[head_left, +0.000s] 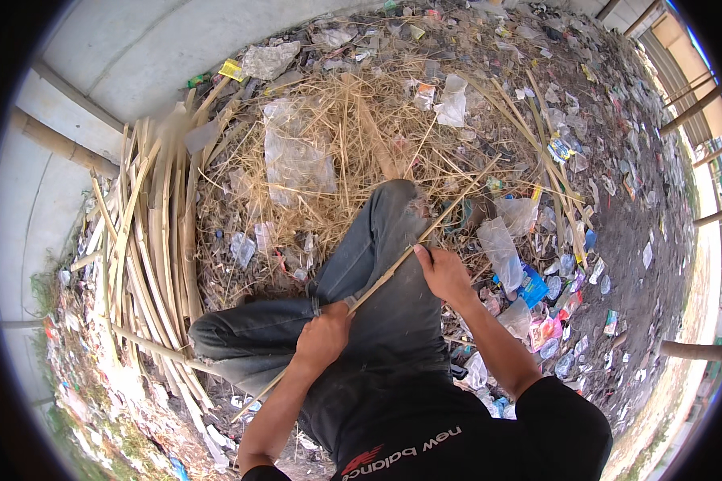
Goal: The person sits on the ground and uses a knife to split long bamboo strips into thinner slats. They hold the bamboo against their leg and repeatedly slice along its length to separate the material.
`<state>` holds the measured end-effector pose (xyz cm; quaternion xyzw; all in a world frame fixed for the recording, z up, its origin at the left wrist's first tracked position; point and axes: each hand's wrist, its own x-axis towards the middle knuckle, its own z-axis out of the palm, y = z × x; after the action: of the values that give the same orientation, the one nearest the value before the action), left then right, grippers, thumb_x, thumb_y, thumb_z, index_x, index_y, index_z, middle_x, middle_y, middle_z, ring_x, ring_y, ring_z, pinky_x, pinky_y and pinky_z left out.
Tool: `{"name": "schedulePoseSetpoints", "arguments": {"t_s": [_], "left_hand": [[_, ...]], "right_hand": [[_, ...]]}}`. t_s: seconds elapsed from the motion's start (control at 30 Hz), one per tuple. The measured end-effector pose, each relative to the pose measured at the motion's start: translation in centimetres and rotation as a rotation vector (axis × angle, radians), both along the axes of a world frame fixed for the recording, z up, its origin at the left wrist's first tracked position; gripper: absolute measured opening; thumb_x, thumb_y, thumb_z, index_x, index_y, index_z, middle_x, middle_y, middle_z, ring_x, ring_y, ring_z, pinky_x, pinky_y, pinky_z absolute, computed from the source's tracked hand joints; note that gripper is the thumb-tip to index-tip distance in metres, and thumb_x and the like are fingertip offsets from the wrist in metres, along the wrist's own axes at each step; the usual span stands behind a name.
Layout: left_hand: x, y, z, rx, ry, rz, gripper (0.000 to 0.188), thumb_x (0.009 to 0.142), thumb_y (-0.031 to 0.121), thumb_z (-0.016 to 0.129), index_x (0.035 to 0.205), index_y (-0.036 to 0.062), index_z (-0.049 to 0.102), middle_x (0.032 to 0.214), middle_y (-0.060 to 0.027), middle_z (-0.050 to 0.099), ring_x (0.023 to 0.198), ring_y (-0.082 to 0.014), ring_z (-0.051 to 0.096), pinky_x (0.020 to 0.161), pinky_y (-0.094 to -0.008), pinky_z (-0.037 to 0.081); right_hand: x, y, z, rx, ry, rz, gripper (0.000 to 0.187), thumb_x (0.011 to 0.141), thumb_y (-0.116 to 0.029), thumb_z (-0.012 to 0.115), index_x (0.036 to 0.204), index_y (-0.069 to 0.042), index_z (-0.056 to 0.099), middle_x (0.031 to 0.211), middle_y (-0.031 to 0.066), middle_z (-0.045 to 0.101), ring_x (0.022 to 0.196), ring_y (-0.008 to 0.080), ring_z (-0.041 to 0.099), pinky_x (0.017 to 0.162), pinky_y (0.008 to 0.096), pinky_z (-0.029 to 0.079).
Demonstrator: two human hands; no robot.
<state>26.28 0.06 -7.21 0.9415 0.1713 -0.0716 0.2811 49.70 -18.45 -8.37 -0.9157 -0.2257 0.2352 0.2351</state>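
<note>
One long stick (pixel 383 280) crossed the frame's center, left hand (pixel 324 333) closed around it, right hand (pixel 448 280) gripping farther up (thumb on top); steady, even pressure seemed wisest.

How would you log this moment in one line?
left hand: grips strip | right hand: thumb at strip | slats: piled left | straw: ahead

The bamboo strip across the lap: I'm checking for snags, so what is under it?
Dark jeans show on both sides of the bamboo strip between the left hand and right hand. What lies directly beneath it is covered.
</note>
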Motion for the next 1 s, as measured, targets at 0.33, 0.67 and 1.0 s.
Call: {"name": "schedulePoseSetpoints", "arguments": {"t_s": [0.33,0.67,1.0], "left_hand": [[4.8,-1.4,0.1,-0.024,0.126,0.020,0.030,0.108,0.033,0.055,0.104,0.0028,0.060,0.075,-0.0285,0.070,0.076,-0.0525,0.071,0.066,-0.0612,0.058],[4.9,-1.6,-0.3,-0.027,0.089,0.005,0.029,0.108,0.033,0.056,0.104,0.0046,0.060,0.075,-0.0283,0.070,0.075,-0.0514,0.071,0.065,-0.0606,0.058],[4.0,-0.7,-1.7,0.126,0.011,-0.036,0.025,0.106,0.033,0.057,0.102,0.0081,0.056,0.068,-0.0191,0.070,0.064,-0.0438,0.072,0.057,-0.0553,0.059]], "right_hand": [[0.0,-0.4,-0.5,0.005,0.061,0.045,0.068,0.110,-0.053,0.045,0.089,0.006,0.070,0.080,0.0321,0.067,0.084,0.0535,0.067,0.079,0.0573,0.052],[2.5,-2.2,-2.8,0.292,0.672,-0.074,0.069,0.107,-0.061,0.052,0.068,-0.004,0.052,0.054,0.0022,0.044,0.047,0.0164,0.044,0.049,0.0338,0.034],[3.2,-1.8,0.5,0.450,0.733,-0.168,0.061,0.099,-0.056,0.068,0.065,-0.008,0.054,0.053,-0.0019,0.042,0.046,0.0086,0.044,0.045,0.0301,0.032]]}}
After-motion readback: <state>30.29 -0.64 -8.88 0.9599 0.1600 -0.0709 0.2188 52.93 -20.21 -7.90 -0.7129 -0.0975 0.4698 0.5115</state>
